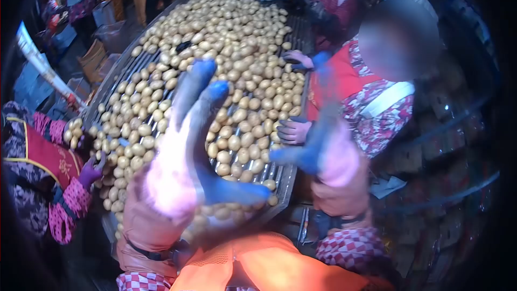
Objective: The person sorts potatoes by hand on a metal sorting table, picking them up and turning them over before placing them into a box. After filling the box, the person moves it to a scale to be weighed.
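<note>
My left hand (196, 140), in a pink glove with blue fingertips, is raised above the potatoes (242, 64). Its thumb stretches to the right and its fingers point away from me, with nothing between them. My right hand (320, 134), in a similar glove, is up near the right edge of the slatted sorting table (287, 186). It is smeared by motion, though its thumb and fingers show spread apart and bare of any object. Round pale potatoes lie thickly over the slats, partly hidden behind my left hand and forearm.
A person in a red apron (344, 78) stands at the right side with gloved hands by the potatoes. At the left, another person's purple glove (91, 171) reaches over the edge. A dark scrap (183, 47) lies among the potatoes. Cardboard boxes (92, 59) stand behind.
</note>
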`<action>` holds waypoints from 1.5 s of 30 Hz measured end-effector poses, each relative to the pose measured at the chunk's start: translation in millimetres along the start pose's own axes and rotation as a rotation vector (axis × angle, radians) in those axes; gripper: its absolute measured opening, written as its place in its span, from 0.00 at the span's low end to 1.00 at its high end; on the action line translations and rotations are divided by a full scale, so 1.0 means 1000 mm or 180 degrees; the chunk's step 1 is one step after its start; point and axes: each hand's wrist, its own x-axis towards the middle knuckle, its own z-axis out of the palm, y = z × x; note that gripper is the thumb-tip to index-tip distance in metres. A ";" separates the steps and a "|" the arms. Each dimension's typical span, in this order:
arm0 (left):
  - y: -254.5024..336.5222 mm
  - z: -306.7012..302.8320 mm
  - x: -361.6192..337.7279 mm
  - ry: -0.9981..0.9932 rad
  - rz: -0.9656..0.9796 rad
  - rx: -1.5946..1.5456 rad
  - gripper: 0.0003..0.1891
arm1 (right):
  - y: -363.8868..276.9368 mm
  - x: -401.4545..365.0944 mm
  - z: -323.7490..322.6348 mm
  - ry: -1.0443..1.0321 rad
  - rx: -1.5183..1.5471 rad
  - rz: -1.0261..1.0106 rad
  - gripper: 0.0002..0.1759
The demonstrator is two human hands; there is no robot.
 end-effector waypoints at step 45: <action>0.077 0.042 -0.017 0.1294 -0.1930 -0.5382 0.41 | 0.079 0.010 0.176 -0.0270 -0.1547 -0.0654 0.41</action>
